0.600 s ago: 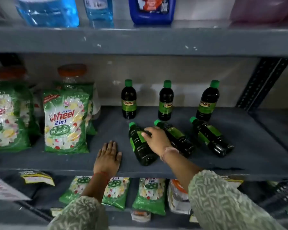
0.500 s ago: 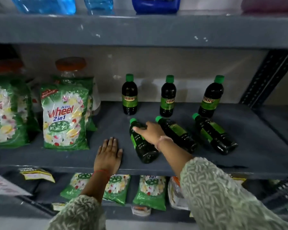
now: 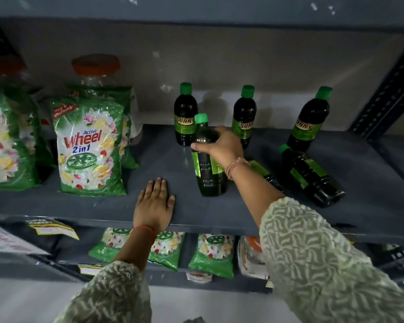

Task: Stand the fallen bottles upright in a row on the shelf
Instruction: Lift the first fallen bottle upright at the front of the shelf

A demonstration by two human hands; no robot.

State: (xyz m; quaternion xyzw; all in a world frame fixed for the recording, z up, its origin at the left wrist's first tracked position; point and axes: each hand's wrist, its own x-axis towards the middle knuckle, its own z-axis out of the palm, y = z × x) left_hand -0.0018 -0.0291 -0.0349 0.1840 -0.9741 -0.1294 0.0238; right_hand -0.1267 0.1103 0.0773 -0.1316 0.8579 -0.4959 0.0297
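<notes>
My right hand point(image 3: 219, 145) is shut around the shoulder of a dark green-capped bottle point(image 3: 207, 173), which stands nearly upright on its base near the front of the grey shelf point(image 3: 219, 220). Behind it three matching bottles stand upright in a row: left point(image 3: 185, 117), middle point(image 3: 245, 117), right point(image 3: 309, 122). A fallen bottle point(image 3: 313, 178) lies on its side at the right. Another fallen bottle point(image 3: 264, 173) lies mostly hidden behind my right forearm. My left hand point(image 3: 155, 203) rests flat, palm down, on the shelf's front edge, holding nothing.
Green detergent packs point(image 3: 89, 148) stand at the shelf's left, with an orange-lidded jar point(image 3: 96, 71) behind them. More green packs point(image 3: 211, 255) lie on the shelf below. A perforated metal upright point(image 3: 387, 96) bounds the right side. Another shelf board runs overhead.
My right hand has closed on the leftmost fallen bottle and tipped it up from lying flat to nearly upright. The left hand has stayed in place. The camera has moved closer.
</notes>
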